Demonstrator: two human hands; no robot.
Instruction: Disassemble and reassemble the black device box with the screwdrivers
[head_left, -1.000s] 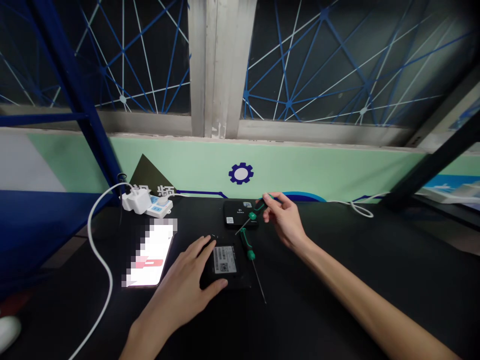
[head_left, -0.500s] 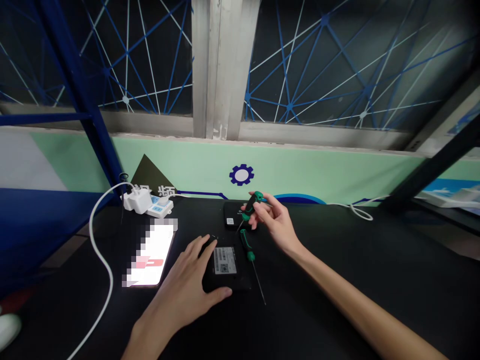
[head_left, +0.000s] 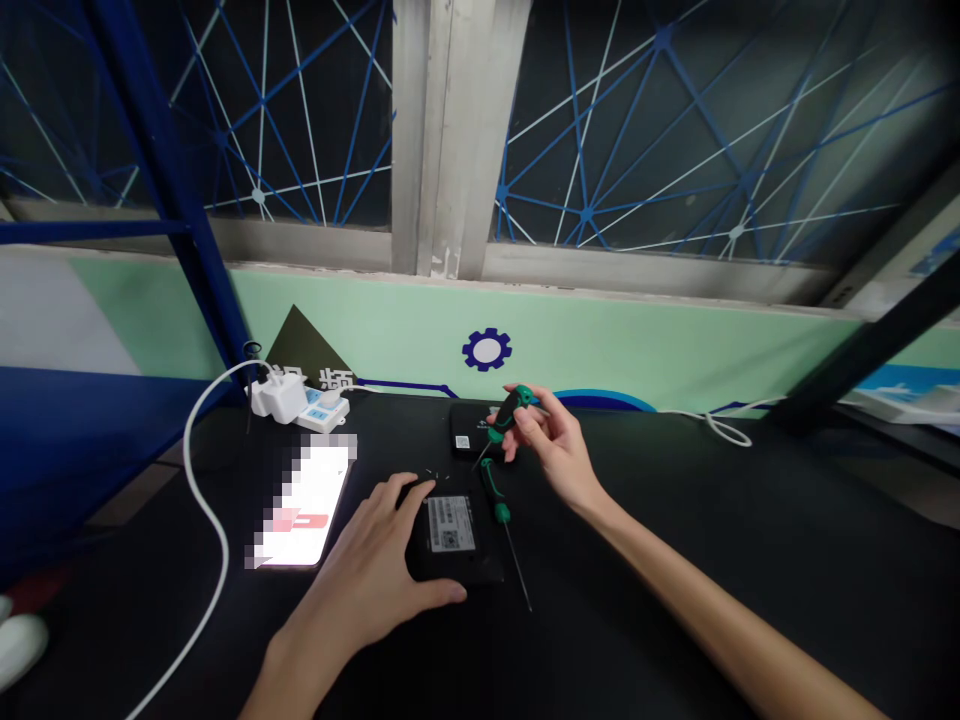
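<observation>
My left hand [head_left: 375, 575] lies flat with fingers spread over the left side of a small black device [head_left: 454, 545] with a white label, thumb along its near edge. My right hand [head_left: 551, 445] is raised above the table, fingers pinched round the green-and-black handle of a small screwdriver [head_left: 501, 420], its thin shaft slanting down and left. A second green-handled screwdriver [head_left: 499, 505] lies on the black table [head_left: 675, 560] just right of the device. Another black device [head_left: 469, 430] sits behind, under the held screwdriver. Tiny screws [head_left: 435, 473] lie near my left fingertips.
A lit phone [head_left: 304, 510] lies left of my left hand. A white charger and power strip [head_left: 296, 403] sit at the back left, with a white cable [head_left: 210, 530] curving toward the front. Another white cable [head_left: 720, 425] lies at the back right. A blue frame post [head_left: 180, 200] rises on the left.
My right hand has turned the screwdriver more upright and drawn it slightly left, over the rear device. My left hand has stayed on the labelled device.
</observation>
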